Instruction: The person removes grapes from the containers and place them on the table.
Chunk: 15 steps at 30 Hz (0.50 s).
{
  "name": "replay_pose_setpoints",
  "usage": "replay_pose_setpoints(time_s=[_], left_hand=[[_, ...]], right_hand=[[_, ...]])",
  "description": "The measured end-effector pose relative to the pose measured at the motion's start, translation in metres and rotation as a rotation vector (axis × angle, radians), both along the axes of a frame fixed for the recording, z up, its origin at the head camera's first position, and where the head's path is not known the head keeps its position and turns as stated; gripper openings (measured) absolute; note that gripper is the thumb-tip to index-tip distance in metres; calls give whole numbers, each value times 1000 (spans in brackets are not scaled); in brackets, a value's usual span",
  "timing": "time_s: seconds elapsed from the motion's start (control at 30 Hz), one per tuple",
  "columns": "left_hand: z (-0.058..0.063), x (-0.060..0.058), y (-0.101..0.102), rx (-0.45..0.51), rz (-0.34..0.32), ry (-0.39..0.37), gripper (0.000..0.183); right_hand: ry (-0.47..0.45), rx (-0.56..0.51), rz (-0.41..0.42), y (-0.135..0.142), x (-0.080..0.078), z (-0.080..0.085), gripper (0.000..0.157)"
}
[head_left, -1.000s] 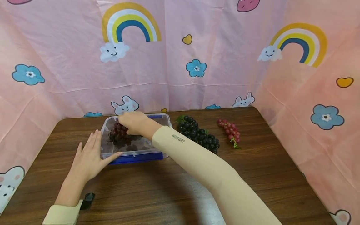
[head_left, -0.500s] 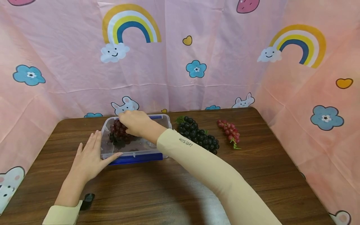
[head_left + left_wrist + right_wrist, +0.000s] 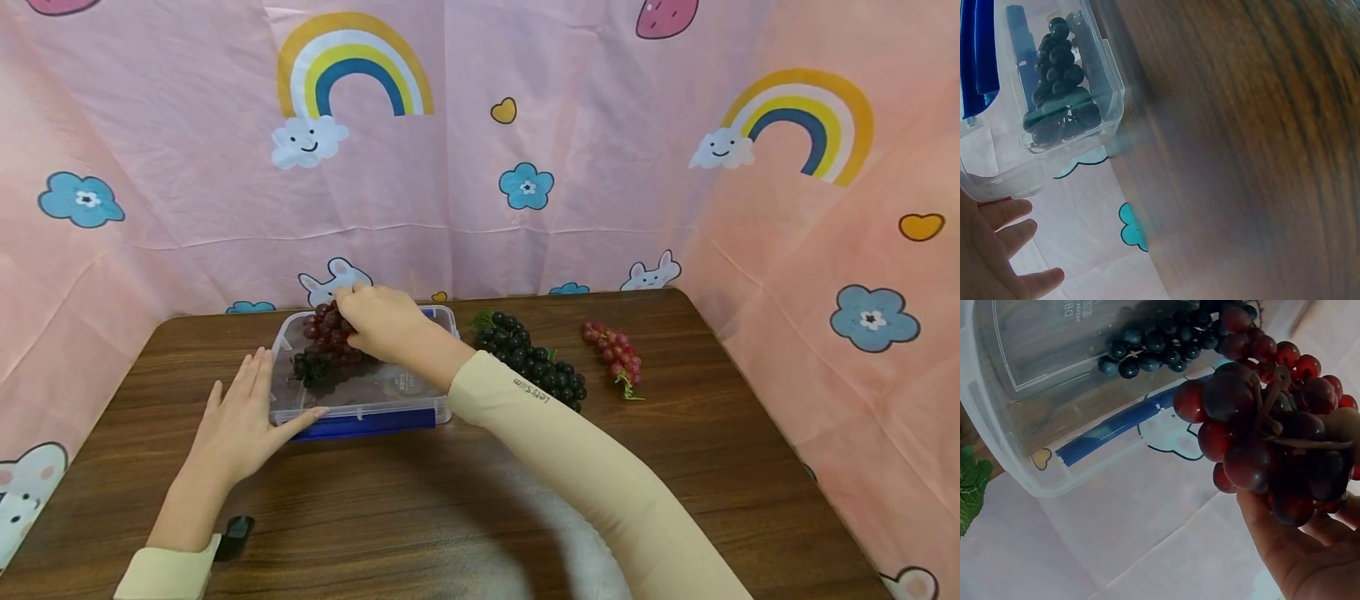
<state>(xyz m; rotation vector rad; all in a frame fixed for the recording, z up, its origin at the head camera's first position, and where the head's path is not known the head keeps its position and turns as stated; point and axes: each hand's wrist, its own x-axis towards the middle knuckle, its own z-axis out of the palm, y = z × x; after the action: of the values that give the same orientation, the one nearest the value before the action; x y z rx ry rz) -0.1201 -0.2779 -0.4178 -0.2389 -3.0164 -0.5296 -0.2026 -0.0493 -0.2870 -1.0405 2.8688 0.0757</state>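
Note:
My right hand (image 3: 390, 323) grips a bunch of dark red grapes (image 3: 328, 335) over the clear plastic food container (image 3: 408, 383). In the right wrist view the fingers (image 3: 1266, 531) curl round these red grapes (image 3: 1254, 447), and their brown stem shows. Below them a smaller dark bunch of grapes (image 3: 309, 367) lies inside the container; the left wrist view shows those dark grapes (image 3: 1060, 75) through its wall. My left hand (image 3: 236, 423) rests at the container's left front corner, fingers straight along the side and thumb along the front.
To the container's right lies a long bunch of black grapes (image 3: 528, 357) with green leaves. Farther right is a bunch of lighter red grapes (image 3: 613, 352) on the wooden table (image 3: 360, 517). Blue clip flaps (image 3: 367, 422) hang at the container's front. A patterned cloth (image 3: 600, 167) stands behind.
My right hand has lifted the red grapes and shifted slightly right, so more of the dark bunch in the container shows. My left hand has stayed in place.

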Motion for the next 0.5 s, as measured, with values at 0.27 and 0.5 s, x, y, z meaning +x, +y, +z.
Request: replay_pose_setpoints(time_s=[0.27,0.5], left_hand=[[2,0,1,-6,-1,-7,123],[2,0,0,-9,2,-1,124]], right_hand=[[25,-97,-27,20,5,0,59],[50,-161,-14,32,15,-6,60]])
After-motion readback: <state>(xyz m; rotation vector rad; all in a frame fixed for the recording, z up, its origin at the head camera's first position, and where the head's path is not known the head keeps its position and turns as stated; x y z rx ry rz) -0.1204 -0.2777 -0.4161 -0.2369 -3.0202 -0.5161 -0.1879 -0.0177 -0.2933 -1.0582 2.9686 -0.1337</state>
